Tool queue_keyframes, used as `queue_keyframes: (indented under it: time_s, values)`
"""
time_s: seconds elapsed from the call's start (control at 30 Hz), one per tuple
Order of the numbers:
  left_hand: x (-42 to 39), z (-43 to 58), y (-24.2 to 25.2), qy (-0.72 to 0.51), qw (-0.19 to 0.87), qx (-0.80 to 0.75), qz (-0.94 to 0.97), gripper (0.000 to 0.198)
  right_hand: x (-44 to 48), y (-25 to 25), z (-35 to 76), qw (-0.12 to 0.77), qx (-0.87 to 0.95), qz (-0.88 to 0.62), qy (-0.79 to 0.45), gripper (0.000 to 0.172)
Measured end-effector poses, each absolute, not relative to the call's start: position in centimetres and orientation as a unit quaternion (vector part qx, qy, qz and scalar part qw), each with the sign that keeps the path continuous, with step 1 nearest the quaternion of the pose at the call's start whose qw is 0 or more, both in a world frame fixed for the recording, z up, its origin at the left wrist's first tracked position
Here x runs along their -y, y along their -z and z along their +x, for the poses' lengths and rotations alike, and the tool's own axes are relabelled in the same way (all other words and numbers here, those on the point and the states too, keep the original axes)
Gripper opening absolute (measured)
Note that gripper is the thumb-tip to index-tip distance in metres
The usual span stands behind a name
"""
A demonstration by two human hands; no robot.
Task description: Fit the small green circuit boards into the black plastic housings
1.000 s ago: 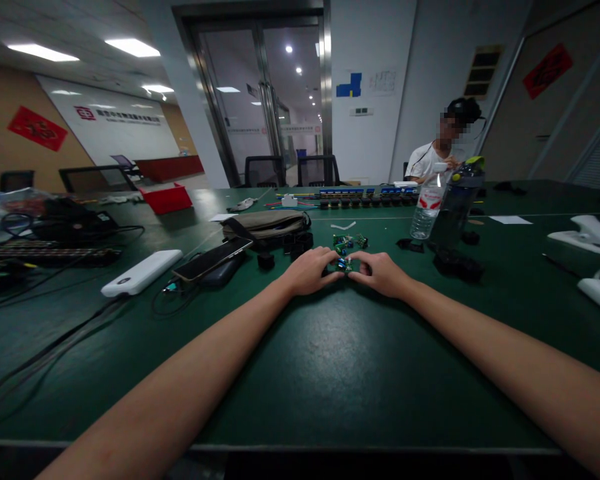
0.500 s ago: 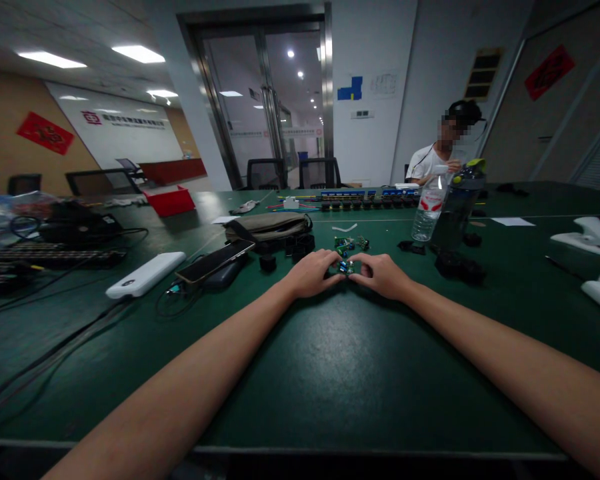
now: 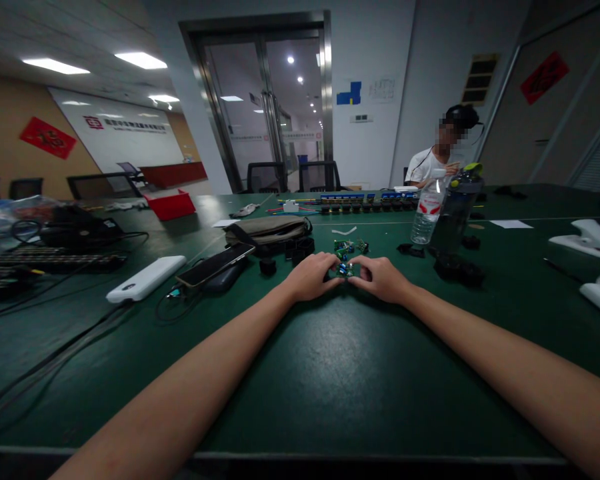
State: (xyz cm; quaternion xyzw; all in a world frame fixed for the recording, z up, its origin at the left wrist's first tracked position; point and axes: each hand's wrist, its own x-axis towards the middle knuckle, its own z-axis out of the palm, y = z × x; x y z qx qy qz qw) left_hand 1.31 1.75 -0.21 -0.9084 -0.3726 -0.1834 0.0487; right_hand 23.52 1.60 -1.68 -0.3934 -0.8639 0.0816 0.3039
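Note:
Both my arms reach far out over the green table [image 3: 330, 373]. My left hand [image 3: 311, 276] and my right hand [image 3: 380, 278] meet with curled fingers around a small green circuit board [image 3: 347, 269] with blue parts, pinching it from both sides just above the tabletop. More small green boards [image 3: 347, 247] lie just beyond my hands.
To the left lie a white power bank [image 3: 145, 279], a phone [image 3: 214, 263] on a dark case, cables and a khaki pouch [image 3: 270, 229]. A water bottle [image 3: 424, 215] and a dark flask [image 3: 454, 208] stand right. Another person [image 3: 433, 163] sits across the table.
My hands and the board have stayed in place. The view has tilted slightly, so everything sits a little lower in the picture.

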Motion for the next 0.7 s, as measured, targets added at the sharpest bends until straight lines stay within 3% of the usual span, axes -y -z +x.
queue_keyframes:
  time_s: [0.7]
  values:
    - [-1.77,1.33,0.27,0.195,0.058,0.354,-0.913,0.027,-1.66,1.91,23.45,0.309,0.870,-0.377,-0.077,0.014]
